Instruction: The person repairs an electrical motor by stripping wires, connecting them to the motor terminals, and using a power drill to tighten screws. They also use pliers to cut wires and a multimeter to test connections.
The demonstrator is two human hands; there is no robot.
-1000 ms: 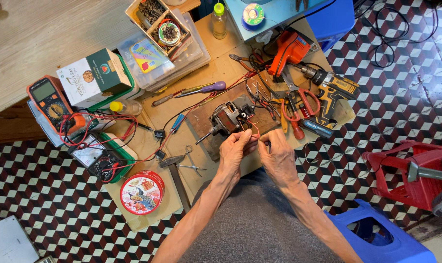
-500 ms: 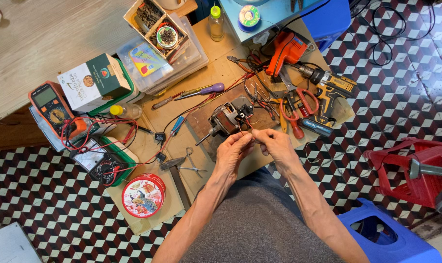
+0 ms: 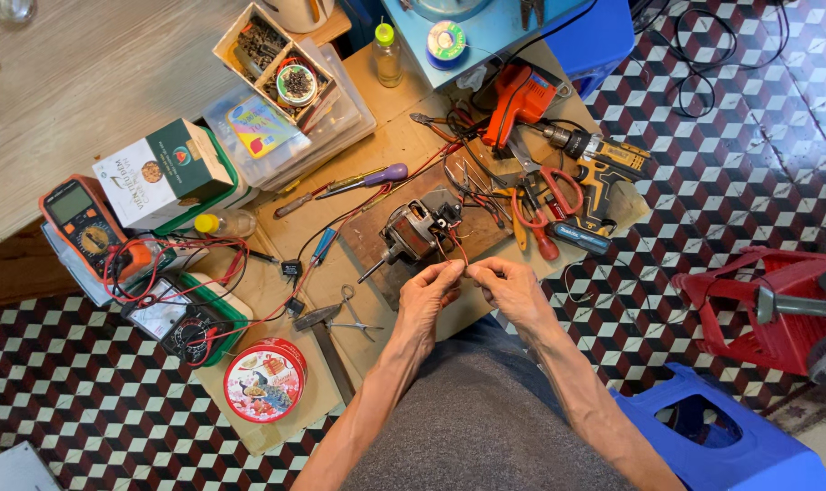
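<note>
A small electric motor [image 3: 411,231] lies on a brown board [image 3: 481,238] on the counter [image 3: 404,136]. It is a stubby grey-metal block with copper-coloured windings showing and a thin shaft sticking out. Its long axis runs on a slant, the shaft end pointing toward the lower left of the view, the wired end toward the upper right. Thin red wires [image 3: 455,247] loop from the motor down to the hands.

Just below the motor, the left hand [image 3: 428,289] has its fingertips pinched together on the wire ends. The right hand [image 3: 511,286] is beside it, curled, fingers also closed on the wires; the two sets of fingertips nearly touch. How firmly either grips I cannot tell.

Left of the motor lie a blue-handled screwdriver [image 3: 323,246] and, above it, a purple-handled screwdriver [image 3: 366,178]. Well left of the motor sits an orange multimeter [image 3: 84,225] with red leads. Below left of the motor is a round red tin [image 3: 265,379], lid on. Above left of the motor stands an open wooden box [image 3: 272,56] split into compartments, holding dark small parts and a round tin. Right of the motor are red-handled pliers [image 3: 540,205] and a cordless drill [image 3: 599,164].
</note>
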